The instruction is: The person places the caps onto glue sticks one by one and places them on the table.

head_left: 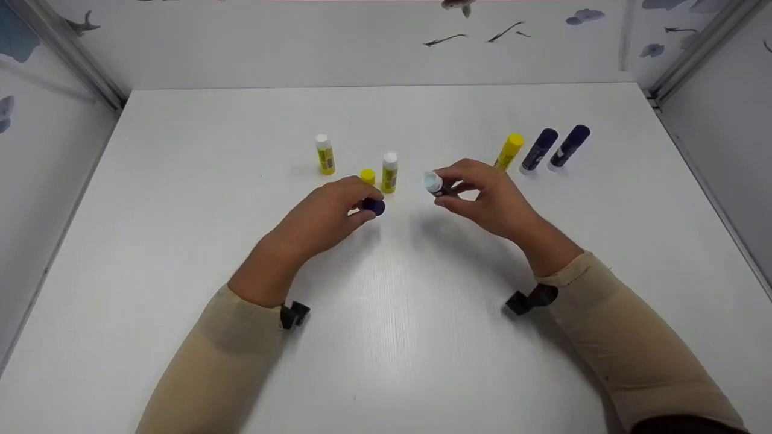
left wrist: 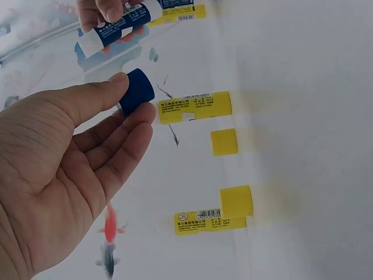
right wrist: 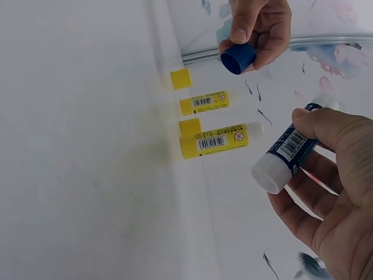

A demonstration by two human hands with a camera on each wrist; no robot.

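My left hand (head_left: 322, 214) pinches a dark blue glue-stick cap (head_left: 374, 207) between thumb and fingers, its hollow end visible in the right wrist view. In my right hand (head_left: 491, 199) is a blue-labelled glue stick (right wrist: 289, 144), tilted and held above the table, with its white end pointing toward the left hand. The two pieces are apart. Just beyond the left hand stand a yellow glue stick (head_left: 389, 173) with a white top and a yellow cap (head_left: 368, 176). Another yellow cap (left wrist: 236, 201) shows in the left wrist view; the left hand hides it from the head view.
A second white-topped yellow glue stick (head_left: 325, 155) stands farther left. Beyond the right hand, a yellow-capped glue stick (head_left: 510, 149) and two dark blue capped ones, a nearer glue stick (head_left: 539, 149) and an outer glue stick (head_left: 570, 146), stand in a row. White panels (head_left: 362, 48) border the table.
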